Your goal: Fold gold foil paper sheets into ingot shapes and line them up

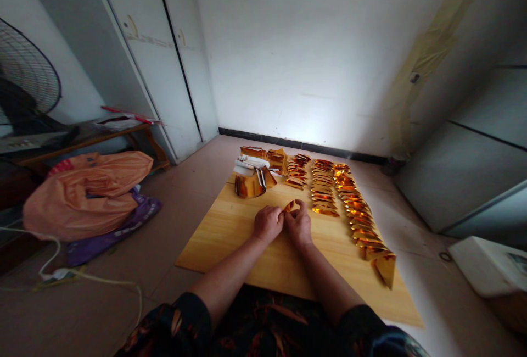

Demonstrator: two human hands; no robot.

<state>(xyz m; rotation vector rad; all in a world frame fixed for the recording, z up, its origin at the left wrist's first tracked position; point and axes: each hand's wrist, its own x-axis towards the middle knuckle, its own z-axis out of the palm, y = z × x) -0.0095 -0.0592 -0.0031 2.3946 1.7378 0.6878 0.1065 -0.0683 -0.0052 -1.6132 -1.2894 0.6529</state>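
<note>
My left hand [268, 223] and my right hand [300, 224] meet over the middle of a wooden board [230, 241]. Between their fingertips is a small piece of shiny gold foil paper [289, 206], partly folded, its lower end hidden by the fingers. Both hands are closed on it. To the right, folded gold foil pieces lie overlapping in long rows, the nearest row [325, 188] just beyond my right hand. A curved stack of gold foil sheets [249, 185] rests beyond my left hand.
Behind the stack are a white bundle [252, 162] and more gold sheets [276, 159]. An orange bag [90, 192] and a purple bag [119, 230] lie on the floor at left, with a white cable [102, 279]. A white box [489, 266] stands at right.
</note>
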